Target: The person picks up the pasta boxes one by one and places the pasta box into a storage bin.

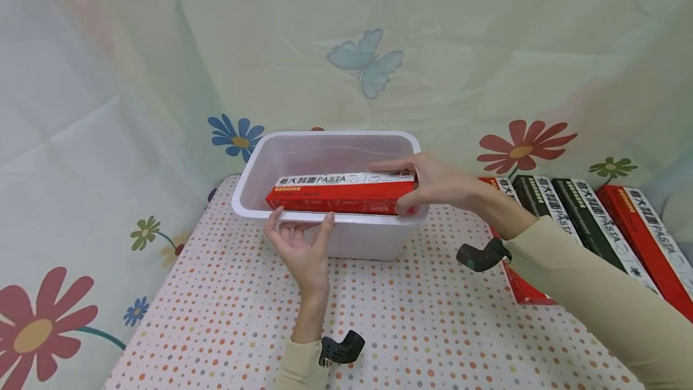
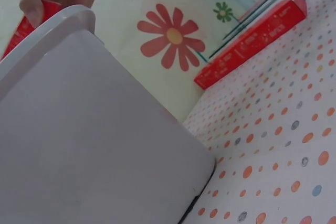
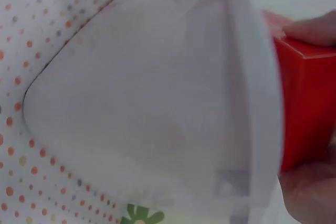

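Red box [image 1: 335, 199], right end in right grip [image 1: 435, 182], at bin rim [image 1: 368, 219]

Three red pasta boxes [image 1: 335, 199], two dark pasta boxes [image 1: 587, 218] — one white tub [image 1: 373, 241] — two hands [image 1: 300, 257]

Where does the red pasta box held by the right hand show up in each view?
Head: near the centre, the red pasta box in the tub's mouth, right hand on its right end.
Left wrist: upper left, a red sliver behind the rim.
Right wrist: right edge, its red end past the rim.
Shared landmark: the white tub's rim.
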`<state>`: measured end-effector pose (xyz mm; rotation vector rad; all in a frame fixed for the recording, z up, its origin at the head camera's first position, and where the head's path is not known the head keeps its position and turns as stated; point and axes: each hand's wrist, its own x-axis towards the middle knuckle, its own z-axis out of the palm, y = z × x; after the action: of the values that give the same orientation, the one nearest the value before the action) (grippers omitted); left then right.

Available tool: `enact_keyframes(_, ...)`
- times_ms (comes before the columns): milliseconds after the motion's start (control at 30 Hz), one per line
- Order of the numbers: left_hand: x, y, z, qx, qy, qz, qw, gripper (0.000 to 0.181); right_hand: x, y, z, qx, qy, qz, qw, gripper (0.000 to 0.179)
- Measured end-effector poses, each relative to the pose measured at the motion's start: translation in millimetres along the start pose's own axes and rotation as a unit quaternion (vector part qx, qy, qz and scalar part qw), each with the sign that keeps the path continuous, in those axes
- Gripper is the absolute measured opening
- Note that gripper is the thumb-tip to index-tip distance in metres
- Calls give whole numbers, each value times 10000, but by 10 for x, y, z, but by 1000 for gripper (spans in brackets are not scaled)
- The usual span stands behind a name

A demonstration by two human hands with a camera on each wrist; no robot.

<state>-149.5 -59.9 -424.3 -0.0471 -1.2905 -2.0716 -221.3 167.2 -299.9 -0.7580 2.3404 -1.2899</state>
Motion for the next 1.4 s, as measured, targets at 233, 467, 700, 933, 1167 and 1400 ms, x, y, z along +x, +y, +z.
enact_keyframes(233, -11, 22, 1, -5, 32, -52, 10000, 87, 223, 81, -27, -186, -844, -158, 9961, 72)
enact_keyframes(467, -27, 14, -8, 18, 32, -5, 10000, 85, 316, 54, 42, -623, -959, -237, 9932, 73)
enact_keyframes(700, -32, 1, -6, 42, -39, 74, 10000, 87, 380, 27, 60, -950, -952, -319, 9904, 74)
enact_keyframes(933, -26, -10, 4, 1, -102, 68, 9999, 87, 420, 60, 37, -1183, -1129, -347, 9859, 74)
enact_keyframes(1167, -22, -13, 4, -8, -124, 73, 9999, 86, 451, 106, 14, -1389, -1310, -202, 9814, 76)
enact_keyframes(1400, -8, -16, -12, -30, -96, 49, 9999, 86, 466, 89, 19, -1542, -1371, -257, 9781, 75)
